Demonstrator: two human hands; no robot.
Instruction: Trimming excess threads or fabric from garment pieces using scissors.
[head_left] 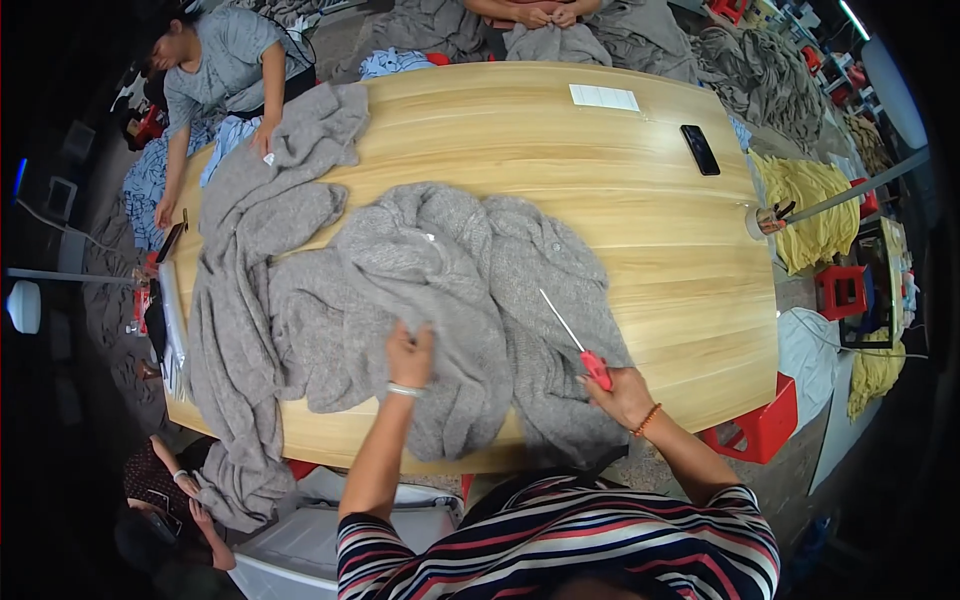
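Observation:
A heap of grey knitted fabric (440,270) covers the near middle and left of the wooden table. Over its near part is my left hand (408,358), with a pale bracelet at the wrist. Its fingers are blurred against the knit, and whether they grip it is unclear. At the heap's right edge, my right hand (622,398) is closed round the red handle of a tool (596,369). The tool's long, thin metal shaft points away and to the left, above the cloth. A small white tag (430,238) shows on the knit.
At the far left a person (235,75) touches the cloth; another sits at the far edge. A third person (170,500) handles grey knit at the near left. On the wooden table (670,250) lie a phone (700,150) and white paper (604,97). Red stools (760,420) stand right.

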